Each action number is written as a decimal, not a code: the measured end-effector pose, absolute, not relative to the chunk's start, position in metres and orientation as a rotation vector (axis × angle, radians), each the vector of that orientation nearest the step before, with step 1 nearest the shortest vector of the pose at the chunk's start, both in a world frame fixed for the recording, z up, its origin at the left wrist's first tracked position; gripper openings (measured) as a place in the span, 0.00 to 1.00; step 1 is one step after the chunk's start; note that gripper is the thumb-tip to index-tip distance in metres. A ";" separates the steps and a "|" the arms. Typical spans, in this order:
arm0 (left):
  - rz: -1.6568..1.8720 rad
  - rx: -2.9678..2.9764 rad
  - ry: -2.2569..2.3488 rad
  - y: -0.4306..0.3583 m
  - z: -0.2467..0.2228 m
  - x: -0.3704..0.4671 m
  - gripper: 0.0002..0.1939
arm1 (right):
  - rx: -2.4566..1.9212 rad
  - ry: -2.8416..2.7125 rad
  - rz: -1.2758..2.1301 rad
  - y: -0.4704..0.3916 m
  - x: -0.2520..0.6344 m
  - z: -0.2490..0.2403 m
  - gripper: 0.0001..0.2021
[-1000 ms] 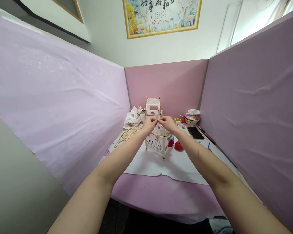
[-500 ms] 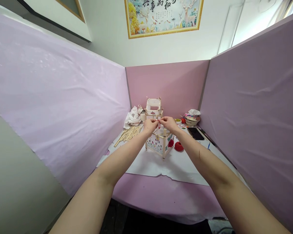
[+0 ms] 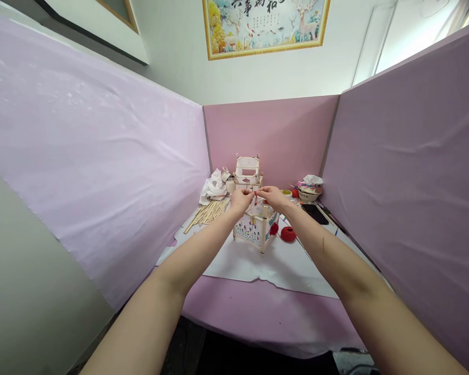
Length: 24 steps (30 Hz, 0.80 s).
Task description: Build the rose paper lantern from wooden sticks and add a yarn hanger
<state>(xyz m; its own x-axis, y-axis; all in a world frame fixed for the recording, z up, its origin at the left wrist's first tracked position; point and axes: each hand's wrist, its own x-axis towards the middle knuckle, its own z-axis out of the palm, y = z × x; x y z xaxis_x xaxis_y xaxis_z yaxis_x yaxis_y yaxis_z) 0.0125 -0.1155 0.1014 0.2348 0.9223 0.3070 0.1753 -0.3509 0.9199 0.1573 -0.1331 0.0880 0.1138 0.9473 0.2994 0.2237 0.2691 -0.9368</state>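
Note:
My left hand (image 3: 242, 200) and my right hand (image 3: 271, 196) meet fingertip to fingertip above a lantern-like box. Between them hangs a small looped red cord (image 3: 256, 198), pinched by the fingers of both hands. The box (image 3: 250, 232) has a frame of pale sticks and white panels with coloured drawings. A red flower (image 3: 274, 228) sits on its right side, and a ball of red yarn (image 3: 288, 234) lies just right of it. Behind my hands stands a second stick-framed structure (image 3: 247, 162), partly hidden by them.
Loose wooden sticks (image 3: 207, 214) and crumpled white cloth (image 3: 213, 187) lie at the left. A phone (image 3: 315, 213) and a bowl of odds and ends (image 3: 308, 196) are at the right. Pink and lilac partitions (image 3: 273, 140) enclose the table.
The fingers of my right hand have straightened and shifted slightly at the red cord. The view has moved a little, and the box stands where it was.

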 end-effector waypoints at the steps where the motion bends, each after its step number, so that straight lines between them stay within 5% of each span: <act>1: 1.204 1.741 1.037 -0.116 0.101 0.011 0.03 | -1.215 -1.362 0.759 -0.132 0.157 0.088 0.12; 12: 1.198 1.919 1.070 -0.107 0.099 0.009 0.08 | -1.307 -1.415 0.498 -0.149 0.145 0.096 0.12; 24: 1.218 2.029 0.947 -0.108 0.100 0.008 0.05 | -1.245 -1.362 0.800 -0.147 0.148 0.099 0.11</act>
<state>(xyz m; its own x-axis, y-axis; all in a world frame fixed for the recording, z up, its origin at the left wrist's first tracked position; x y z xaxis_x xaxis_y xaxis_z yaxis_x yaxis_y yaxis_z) 0.0083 -0.1084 0.0997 0.3296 0.8080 0.4883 0.2743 -0.5768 0.7694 0.1481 -0.1473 0.0990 0.1205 0.9577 0.2614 0.2383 0.2277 -0.9441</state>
